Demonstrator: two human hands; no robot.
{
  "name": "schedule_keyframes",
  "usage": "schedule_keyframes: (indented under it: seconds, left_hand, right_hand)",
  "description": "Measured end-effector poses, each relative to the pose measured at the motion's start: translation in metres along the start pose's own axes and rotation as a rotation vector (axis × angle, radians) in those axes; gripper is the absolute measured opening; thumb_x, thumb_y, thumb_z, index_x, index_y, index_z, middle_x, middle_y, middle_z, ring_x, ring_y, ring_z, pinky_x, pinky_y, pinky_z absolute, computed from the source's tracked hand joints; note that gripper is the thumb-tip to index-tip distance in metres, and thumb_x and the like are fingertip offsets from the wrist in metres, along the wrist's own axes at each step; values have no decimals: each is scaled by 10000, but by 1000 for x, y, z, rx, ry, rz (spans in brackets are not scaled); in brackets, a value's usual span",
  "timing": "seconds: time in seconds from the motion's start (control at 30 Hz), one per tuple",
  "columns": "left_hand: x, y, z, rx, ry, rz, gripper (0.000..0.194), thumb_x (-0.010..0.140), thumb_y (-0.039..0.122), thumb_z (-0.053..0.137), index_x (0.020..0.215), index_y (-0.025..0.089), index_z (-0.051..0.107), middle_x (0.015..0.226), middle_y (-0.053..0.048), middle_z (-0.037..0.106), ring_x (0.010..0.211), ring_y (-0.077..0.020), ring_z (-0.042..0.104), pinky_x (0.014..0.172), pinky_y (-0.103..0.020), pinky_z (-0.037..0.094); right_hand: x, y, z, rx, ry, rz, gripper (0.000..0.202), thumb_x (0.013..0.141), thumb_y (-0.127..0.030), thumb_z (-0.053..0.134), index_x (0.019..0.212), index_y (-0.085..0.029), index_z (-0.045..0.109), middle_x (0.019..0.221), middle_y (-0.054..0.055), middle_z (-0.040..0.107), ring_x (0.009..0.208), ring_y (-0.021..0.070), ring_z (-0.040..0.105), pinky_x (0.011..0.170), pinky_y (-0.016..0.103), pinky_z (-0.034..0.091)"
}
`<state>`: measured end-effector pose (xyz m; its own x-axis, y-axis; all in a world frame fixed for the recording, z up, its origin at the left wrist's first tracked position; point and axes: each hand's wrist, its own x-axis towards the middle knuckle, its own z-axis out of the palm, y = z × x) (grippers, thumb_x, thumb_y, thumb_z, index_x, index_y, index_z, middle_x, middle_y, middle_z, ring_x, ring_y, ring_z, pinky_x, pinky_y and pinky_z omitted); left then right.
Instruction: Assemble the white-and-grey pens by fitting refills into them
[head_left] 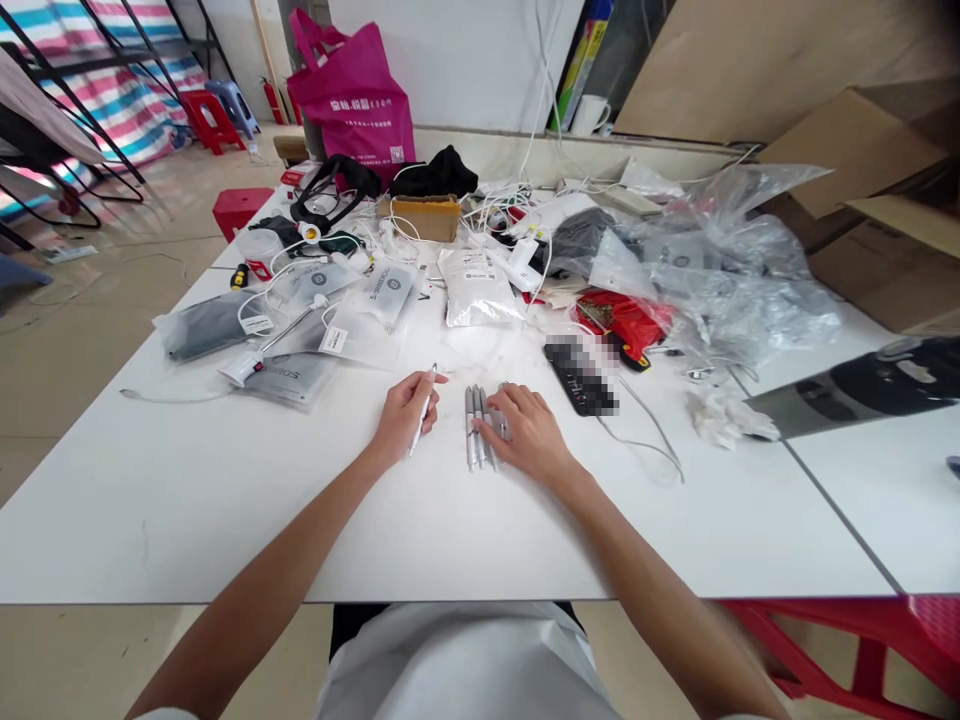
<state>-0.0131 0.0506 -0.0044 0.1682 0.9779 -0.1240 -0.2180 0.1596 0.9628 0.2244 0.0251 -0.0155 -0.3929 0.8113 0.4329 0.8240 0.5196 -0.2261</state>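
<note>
My left hand (405, 415) is closed around a slim white-and-silver pen (421, 425), held tilted above the white table. To its right, several silver pens (473, 430) lie side by side, pointing away from me. My right hand (529, 430) rests over the right end of this row, thumb and fingers curled onto the pens there and partly covering them. A black phone-like device (574, 375), partly blurred out, lies just beyond my right hand with a cable near it.
Grey pouches in clear plastic (289, 380) and a white lamp-like stick (244, 370) lie at the left. A white packet (480, 290), cables and a magenta bag (360, 95) stand farther back. Plastic wrap (720, 260), a dark cylinder (862, 385) and cardboard boxes (885, 240) fill the right.
</note>
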Motion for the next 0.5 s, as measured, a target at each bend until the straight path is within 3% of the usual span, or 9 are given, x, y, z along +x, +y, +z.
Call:
schedule_keyframes:
  seconds: [0.13,0.27,0.37,0.5]
  left_hand:
    - [-1,-3,-1,168,-22,23,468,945,665,727,998,201,691,651,74,365,482,-71,322,451,-229,235]
    - [-3,-8,-2,441,4,143,381,973,587,714,977,206,703,715,34,511,592,-105,440,574,-256,357]
    - [-6,-9,0,598,-8,208,318,993,531,693,1008,216,731,747,22,573,659,-132,482,672,-277,399]
    - [-9,-11,3,687,-81,219,308,974,518,718,1040,218,736,714,26,588,653,-156,509,708,-298,424]
  right_hand:
    - [1,19,-4,-112,57,143,247,1060,-452,622,1072,-205,622,1062,98,701,979,278,638,862,397,447]
    - [1,35,-8,-162,-23,289,316,1043,-529,615,1066,-213,607,1011,78,713,804,236,646,692,349,383]
    - [0,34,-7,-129,-100,356,356,1037,-573,598,1092,-222,600,999,65,734,720,211,645,617,327,319]
    - [1,24,-6,3,-125,380,336,1034,-561,603,1103,-233,576,953,34,741,729,201,662,624,310,352]
